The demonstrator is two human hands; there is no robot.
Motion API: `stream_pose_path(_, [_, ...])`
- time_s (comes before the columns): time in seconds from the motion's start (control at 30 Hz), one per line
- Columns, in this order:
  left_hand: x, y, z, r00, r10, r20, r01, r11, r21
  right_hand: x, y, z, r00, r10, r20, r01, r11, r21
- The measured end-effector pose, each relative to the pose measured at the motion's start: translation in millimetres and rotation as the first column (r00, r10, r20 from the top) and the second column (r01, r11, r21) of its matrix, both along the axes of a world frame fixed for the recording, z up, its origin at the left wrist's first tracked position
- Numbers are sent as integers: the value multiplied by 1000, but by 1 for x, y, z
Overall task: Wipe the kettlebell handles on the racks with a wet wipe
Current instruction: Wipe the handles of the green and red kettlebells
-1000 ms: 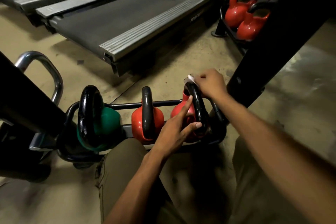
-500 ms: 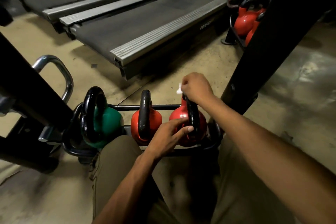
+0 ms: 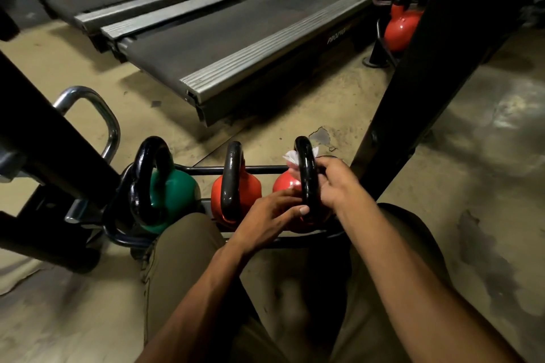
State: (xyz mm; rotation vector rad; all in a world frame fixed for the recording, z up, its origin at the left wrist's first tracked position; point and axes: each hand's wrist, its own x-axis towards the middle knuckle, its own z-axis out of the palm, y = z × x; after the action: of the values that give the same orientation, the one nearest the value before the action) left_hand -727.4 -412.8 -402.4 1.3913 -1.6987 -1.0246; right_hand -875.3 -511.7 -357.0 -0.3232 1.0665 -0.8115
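Kettlebell handle [image 3: 306,174], rightmost on the low rack [image 3: 265,169], is standing upright, arch lying just above our grip. We are curling the right hand [image 3: 333,183] round it through the wet wipe [image 3: 290,158]; left hand [image 3: 274,212] is resting loose fingers against the red bell [image 3: 283,186].

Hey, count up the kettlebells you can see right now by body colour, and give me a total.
Red kettlebells with black metal handles: 3 (two on the near black rack, at and; one on the far rack, at)
Green kettlebell with a black metal handle: 1
Total: 4
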Motion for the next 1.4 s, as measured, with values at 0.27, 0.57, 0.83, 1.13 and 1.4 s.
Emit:
stream_pose_path(0.27, [0,2,-4,999,-3,45,3,1000,-7,12,-29,18,323,-408,-854,-693,513,-507])
stream_pose_path(0.57, [0,0,-3,999,-10,45,9,1000,6,-6,27,-12,756,-216,-618,-192,830,-524])
stream_pose_path(0.83, [-2,1,-5,1000,11,13,-11,1000,-21,4,12,5,695,-340,-633,-130,807,-576])
stream_pose_path(1.13, [-2,-2,-6,1000,-14,7,15,997,-74,1,51,4,301,-660,-689,-672,365,-644])
stream_pose_path(1.4, [-4,1,-4,1000,-6,-27,5,1000,-29,0,31,3,995,-73,-70,67,994,-88])
